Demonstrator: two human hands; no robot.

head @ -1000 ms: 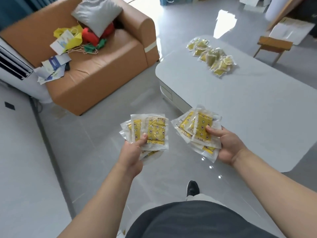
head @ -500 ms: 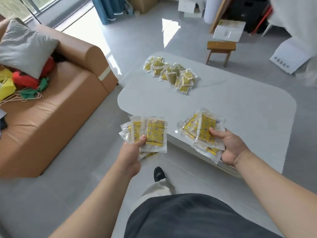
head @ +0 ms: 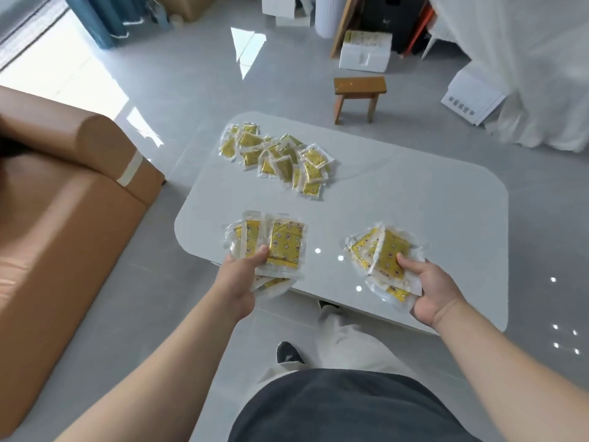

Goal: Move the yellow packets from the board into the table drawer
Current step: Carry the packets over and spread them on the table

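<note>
Over the near edge of the table (head: 414, 202), my left hand (head: 237, 282) and right hand (head: 433, 291) each pinch a loose fan of yellow packets (head: 283, 244), more heaped at its far side; slippery wrappers could slide out.

Glossy grey tiled floor (head: 191, 90) caught window glare; tan leather sofa (head: 63, 234) sat left, small brown wooden stool (head: 360, 86) mid-room, blue curtain (head: 92, 23) top-left.

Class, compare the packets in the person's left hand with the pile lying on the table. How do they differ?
The left-hand bundle is gripped by the left hand over the near edge of the table; the pile lies loose farther back. The bundle is a small fan; the pile is scattered and holds many more. Both are yellow packets in clear wrappers.
</note>
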